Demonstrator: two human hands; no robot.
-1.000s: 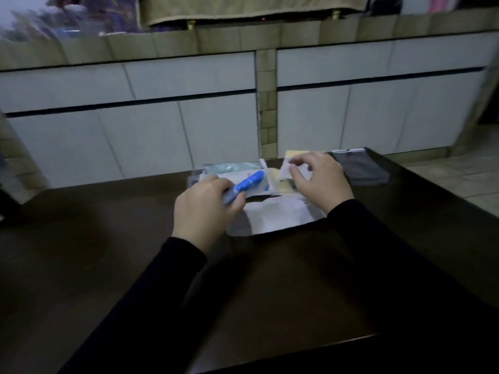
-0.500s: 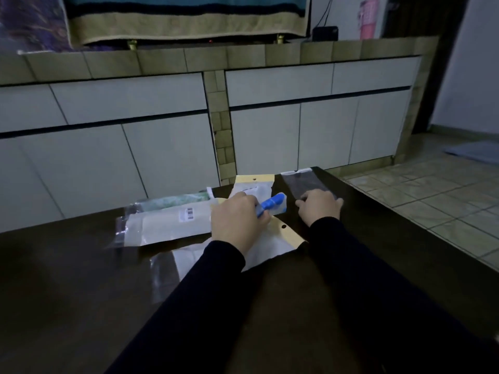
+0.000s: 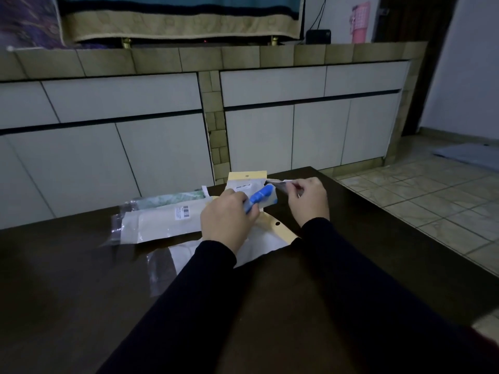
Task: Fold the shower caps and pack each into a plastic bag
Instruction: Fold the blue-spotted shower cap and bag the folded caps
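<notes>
Over the dark table (image 3: pixel 81 292), left hand (image 3: pixel 228 218) grips a blue cap (image 3: pixel 259 199); right hand (image 3: pixel 307 199) pinches a clear bag (image 3: pixel 279 184)

Both hands raised, fingers curled: left (image 3: pixel 226 218) gripping, right (image 3: pixel 307 201) apparently pinching.

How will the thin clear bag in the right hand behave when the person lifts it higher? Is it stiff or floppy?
The clear bag is probably floppy: it already bends and creases where the right hand pinches it. It looks like thin film, so likely very light. Its glossy surface suggests it may slip from a loose pinch.
</notes>
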